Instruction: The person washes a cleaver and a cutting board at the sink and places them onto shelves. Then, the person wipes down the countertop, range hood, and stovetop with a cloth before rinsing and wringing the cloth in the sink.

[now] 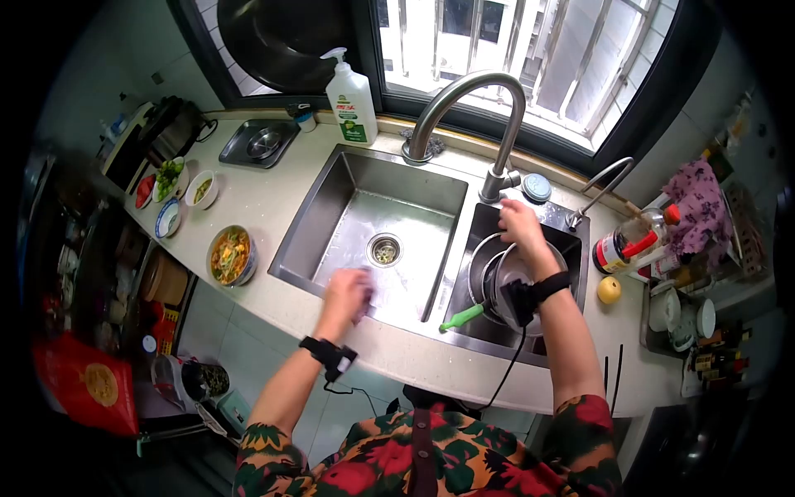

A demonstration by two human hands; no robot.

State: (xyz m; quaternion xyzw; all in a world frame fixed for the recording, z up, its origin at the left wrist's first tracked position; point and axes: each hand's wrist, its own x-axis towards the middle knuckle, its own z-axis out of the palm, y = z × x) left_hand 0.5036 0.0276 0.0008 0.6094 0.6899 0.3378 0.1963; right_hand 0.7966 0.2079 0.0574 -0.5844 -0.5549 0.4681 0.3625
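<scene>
My left hand (346, 296), blurred by motion, is closed at the front rim of the large steel sink (331, 199). A small purplish thing (363, 302) shows at its fingers, too smeared to name. My right hand (520, 224) hovers over the smaller basin (571, 240), just below the base of the faucet (494, 182). Its fingers are loosely bent and slightly apart, with nothing visible in them. Under the right forearm, metal bowls or pans (489, 269) sit in the small basin, partly hidden. A green handle (462, 317) sticks out beside them.
A white pump bottle (352, 103) stands behind the large sink. On the left counter are a bowl of mixed food (233, 256), small dishes (201, 190) and a metal tray (259, 143). To the right are an oil bottle (633, 240) and a yellow fruit (609, 290). Cables trail from both wrist straps.
</scene>
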